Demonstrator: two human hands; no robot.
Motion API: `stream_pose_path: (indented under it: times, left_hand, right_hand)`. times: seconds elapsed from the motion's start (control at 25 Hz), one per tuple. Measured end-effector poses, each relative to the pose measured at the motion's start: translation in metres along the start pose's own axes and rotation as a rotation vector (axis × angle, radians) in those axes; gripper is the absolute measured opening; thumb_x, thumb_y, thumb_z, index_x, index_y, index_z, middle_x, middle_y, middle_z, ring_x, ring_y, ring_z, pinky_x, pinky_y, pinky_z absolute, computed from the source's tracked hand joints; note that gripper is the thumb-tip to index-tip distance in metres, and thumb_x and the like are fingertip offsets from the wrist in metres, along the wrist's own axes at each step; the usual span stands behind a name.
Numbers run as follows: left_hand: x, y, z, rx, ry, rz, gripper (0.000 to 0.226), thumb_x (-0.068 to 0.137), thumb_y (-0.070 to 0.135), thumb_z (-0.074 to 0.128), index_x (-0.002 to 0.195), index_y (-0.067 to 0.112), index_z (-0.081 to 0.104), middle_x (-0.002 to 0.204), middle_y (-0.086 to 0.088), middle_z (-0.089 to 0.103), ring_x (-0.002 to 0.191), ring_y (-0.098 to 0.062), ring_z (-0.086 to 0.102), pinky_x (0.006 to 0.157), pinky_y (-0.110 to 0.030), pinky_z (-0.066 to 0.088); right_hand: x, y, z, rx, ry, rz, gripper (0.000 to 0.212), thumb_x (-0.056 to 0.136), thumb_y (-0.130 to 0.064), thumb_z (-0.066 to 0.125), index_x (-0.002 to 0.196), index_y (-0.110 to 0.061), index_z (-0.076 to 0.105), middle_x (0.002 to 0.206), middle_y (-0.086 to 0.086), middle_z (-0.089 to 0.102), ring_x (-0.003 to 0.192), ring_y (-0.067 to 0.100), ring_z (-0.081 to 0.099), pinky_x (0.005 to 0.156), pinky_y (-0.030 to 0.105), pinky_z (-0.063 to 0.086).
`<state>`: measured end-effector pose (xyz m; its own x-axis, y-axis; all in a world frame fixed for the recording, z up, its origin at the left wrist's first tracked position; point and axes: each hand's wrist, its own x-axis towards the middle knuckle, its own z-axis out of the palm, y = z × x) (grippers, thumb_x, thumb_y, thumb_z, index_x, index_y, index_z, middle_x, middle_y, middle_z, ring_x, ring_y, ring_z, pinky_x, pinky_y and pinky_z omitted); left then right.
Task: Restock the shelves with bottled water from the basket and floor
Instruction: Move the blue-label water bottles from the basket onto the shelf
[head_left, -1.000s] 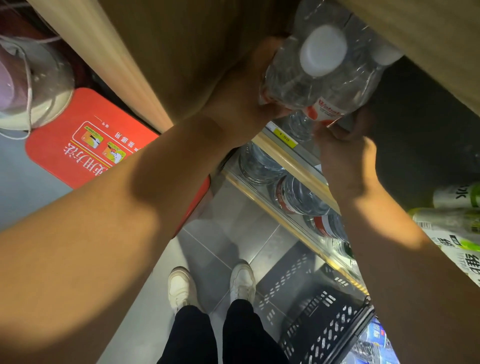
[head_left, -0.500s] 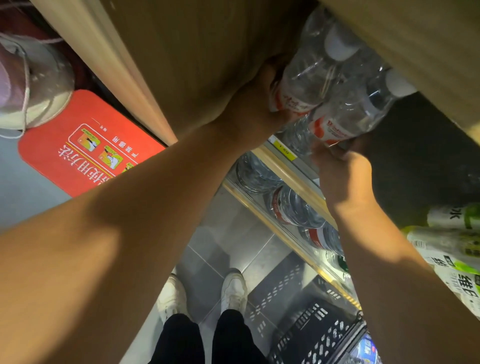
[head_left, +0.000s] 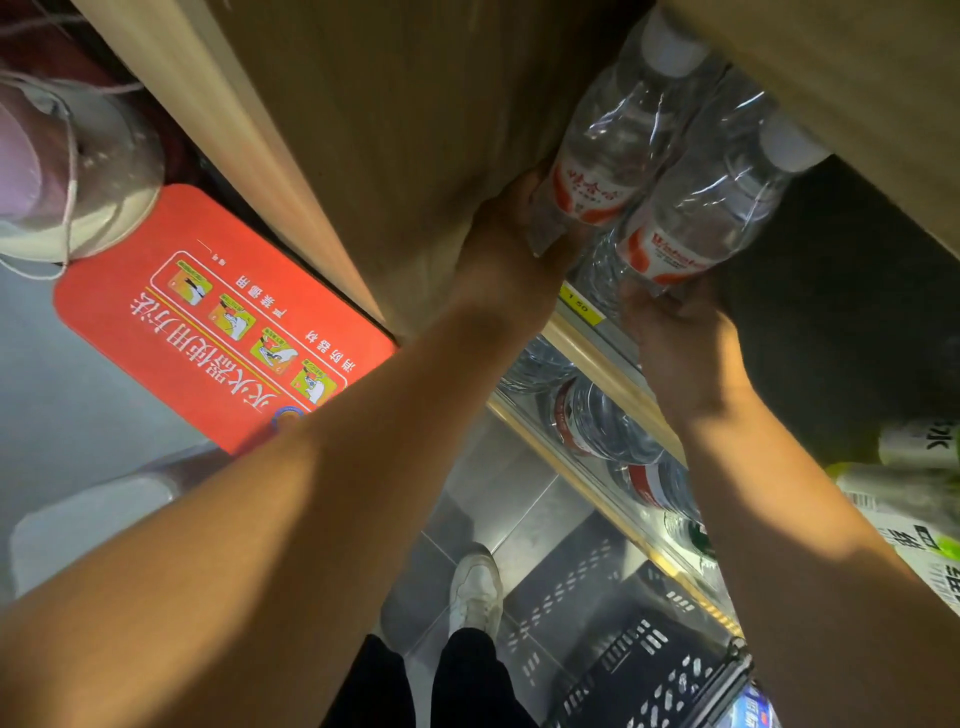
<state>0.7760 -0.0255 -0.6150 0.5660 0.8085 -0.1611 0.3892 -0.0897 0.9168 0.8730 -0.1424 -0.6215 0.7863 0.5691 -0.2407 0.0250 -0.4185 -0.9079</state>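
Left hand (head_left: 511, 249) grips one water bottle (head_left: 608, 150), right hand (head_left: 675, 338) grips a second bottle (head_left: 711, 197), the two seemingly touching.

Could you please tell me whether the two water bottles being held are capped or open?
Capped: the left bottle and the right bottle each show a white cap at the far end.

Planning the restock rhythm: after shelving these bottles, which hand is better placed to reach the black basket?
Right, probably. Each hand grips a clear plastic water bottle, but the right hand is on the side of the black slatted plastic basket, below that forearm; the left hand must cross over.
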Motion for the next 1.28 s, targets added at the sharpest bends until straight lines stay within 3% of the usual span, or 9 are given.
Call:
stream_pose_path:
  times: [0.08, 0.2, 0.44, 0.72, 0.88, 1.04, 1.2, 1.28]
  left_hand:
    - [-0.014, -0.003, 0.009, 0.025, 0.075, 0.015, 0.063, 0.088, 0.03, 0.07, 0.144, 0.018, 0.042, 0.137, -0.001, 0.056, 0.12, -0.015, 0.058, 0.102, -0.033, 0.048]
    - [-0.029, -0.002, 0.021, 0.101, 0.08, 0.063, 0.076, 0.087, 0.025, 0.071, 0.151, 0.015, 0.031, 0.146, -0.011, 0.042, 0.123, -0.025, 0.056, 0.103, -0.039, 0.048]
    - [-0.03, -0.008, 0.022, 0.037, 0.152, 0.117, 0.073, 0.082, 0.015, 0.077, 0.144, 0.008, 0.039, 0.14, -0.016, 0.046, 0.125, -0.029, 0.054, 0.098, -0.044, 0.05]
    - [-0.014, -0.01, 0.016, -0.038, 0.102, 0.123, 0.067, 0.083, 0.018, 0.072, 0.142, 0.012, 0.042, 0.136, -0.01, 0.048, 0.124, -0.024, 0.054, 0.104, -0.042, 0.047]
    - [-0.013, -0.013, 0.021, -0.004, 0.097, 0.131, 0.071, 0.084, 0.02, 0.07, 0.146, 0.012, 0.036, 0.141, -0.012, 0.044, 0.128, -0.025, 0.052, 0.107, -0.042, 0.044]
    - [-0.004, -0.013, 0.023, 0.02, 0.095, 0.118, 0.074, 0.084, 0.023, 0.066, 0.149, 0.016, 0.031, 0.144, -0.009, 0.044, 0.13, -0.021, 0.051, 0.109, -0.039, 0.043]
    - [0.006, -0.014, 0.024, 0.075, 0.048, 0.111, 0.078, 0.085, 0.022, 0.063, 0.153, 0.019, 0.025, 0.148, -0.007, 0.041, 0.132, -0.015, 0.047, 0.112, -0.028, 0.037]
    - [0.013, -0.015, 0.023, 0.098, 0.022, 0.11, 0.081, 0.082, 0.026, 0.058, 0.154, 0.021, 0.021, 0.15, -0.007, 0.039, 0.133, -0.017, 0.046, 0.113, -0.032, 0.038]
  right_hand:
    - [-0.002, -0.002, 0.0, 0.02, -0.003, -0.005, 0.054, 0.093, -0.014, 0.063, 0.142, -0.016, 0.04, 0.128, -0.001, 0.063, 0.11, 0.009, 0.061, 0.079, 0.013, 0.052]
    - [-0.001, -0.002, 0.002, 0.076, 0.007, -0.013, 0.057, 0.093, -0.007, 0.062, 0.144, -0.012, 0.037, 0.127, -0.002, 0.063, 0.113, 0.01, 0.063, 0.09, 0.023, 0.055]
    - [0.005, 0.002, 0.003, 0.11, -0.011, -0.029, 0.065, 0.091, -0.001, 0.059, 0.148, -0.014, 0.031, 0.132, -0.004, 0.058, 0.123, 0.014, 0.057, 0.102, 0.04, 0.05]
    - [0.015, 0.003, 0.008, 0.119, -0.029, 0.0, 0.069, 0.091, -0.012, 0.064, 0.15, -0.021, 0.03, 0.136, -0.006, 0.056, 0.126, 0.013, 0.055, 0.105, 0.043, 0.048]
    - [0.018, 0.0, 0.012, 0.133, -0.019, 0.013, 0.071, 0.09, -0.015, 0.066, 0.15, -0.024, 0.03, 0.118, -0.023, 0.056, 0.123, 0.011, 0.055, 0.105, 0.043, 0.048]
    - [0.027, -0.002, 0.014, 0.143, -0.024, 0.04, 0.078, 0.081, -0.018, 0.068, 0.149, -0.027, 0.03, 0.137, -0.006, 0.055, 0.126, 0.015, 0.054, 0.104, 0.047, 0.048]
    - [0.038, -0.005, 0.016, 0.116, -0.018, 0.035, 0.077, 0.083, -0.017, 0.067, 0.149, -0.032, 0.03, 0.141, -0.007, 0.052, 0.128, 0.012, 0.052, 0.105, 0.045, 0.047]
    - [0.044, -0.004, 0.019, 0.121, -0.019, 0.043, 0.077, 0.083, -0.017, 0.068, 0.149, -0.031, 0.03, 0.142, -0.007, 0.051, 0.13, 0.014, 0.051, 0.104, 0.045, 0.048]
